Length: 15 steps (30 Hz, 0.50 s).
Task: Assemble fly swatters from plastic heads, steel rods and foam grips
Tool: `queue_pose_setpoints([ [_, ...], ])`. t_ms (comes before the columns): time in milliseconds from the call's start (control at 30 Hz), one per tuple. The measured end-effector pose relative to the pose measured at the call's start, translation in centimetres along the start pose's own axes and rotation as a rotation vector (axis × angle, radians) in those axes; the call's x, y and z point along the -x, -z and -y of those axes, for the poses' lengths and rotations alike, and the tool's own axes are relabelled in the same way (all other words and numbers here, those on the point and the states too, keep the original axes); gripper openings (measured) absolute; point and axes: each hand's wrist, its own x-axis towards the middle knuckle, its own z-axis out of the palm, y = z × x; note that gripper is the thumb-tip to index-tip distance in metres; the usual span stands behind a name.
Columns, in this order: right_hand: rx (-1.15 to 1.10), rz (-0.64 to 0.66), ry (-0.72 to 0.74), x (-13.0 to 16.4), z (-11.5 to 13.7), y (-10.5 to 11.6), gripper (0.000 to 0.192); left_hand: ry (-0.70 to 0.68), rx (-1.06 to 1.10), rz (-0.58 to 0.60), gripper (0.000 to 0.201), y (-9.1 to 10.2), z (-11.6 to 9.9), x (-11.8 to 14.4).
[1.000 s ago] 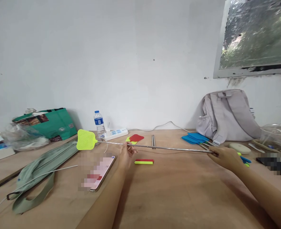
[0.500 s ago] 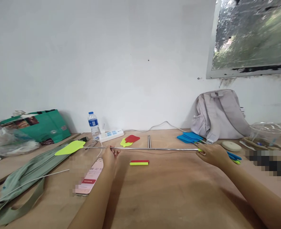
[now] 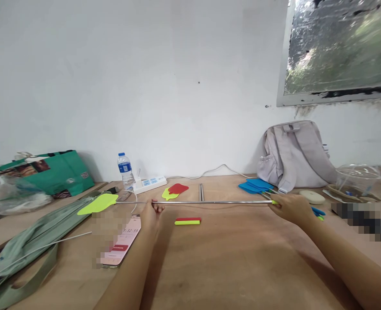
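A yellow-green fly swatter [image 3: 99, 204] with a long silver telescopic rod is held level across the table between both hands. My left hand [image 3: 151, 212] pinches the rod near the swatter's head end. My right hand [image 3: 289, 207] is wrapped round the yellow-green handle at the other end. Beyond the rod lie a red swatter head [image 3: 178, 188] and a yellow-green swatter head [image 3: 167, 194], overlapping. Silver rods [image 3: 201, 192] lie beside them. Nearer me are a red handle [image 3: 190, 219] and a yellow-green handle [image 3: 187, 222], side by side. Blue swatters [image 3: 256, 186] are partly behind my right hand.
A phone [image 3: 122, 245] lies by my left forearm, near a grey-green bag [image 3: 32, 241]. Along the wall stand a green bag [image 3: 70, 172], a water bottle [image 3: 125, 168], a power strip [image 3: 150, 184] and a backpack [image 3: 293, 155]. A plastic container [image 3: 358, 178] is at right.
The view has shifted slightly. My right hand, still around the handle, has moved a little right, and the swatter's head lies nearer my left hand. Both grips stay the same.
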Motion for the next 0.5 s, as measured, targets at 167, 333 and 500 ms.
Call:
queue_pose_setpoints([
  [167, -0.007, 0.025, -0.124, 0.4, 0.0, 0.3, 0.028, 0.134, 0.018, -0.010, 0.018, -0.1, 0.4, 0.4],
  [333, -0.020, 0.160, -0.171, 0.5, -1.2, 0.4, 0.026, 0.147, 0.038, -0.059, 0.024, -0.1, -1.1, 0.4],
  [500, 0.008, 0.254, -0.227, 0.6, -2.7, 1.1, 0.030, 0.015, 0.118, -0.117, 0.026, 0.5, -2.4, 0.1],
])
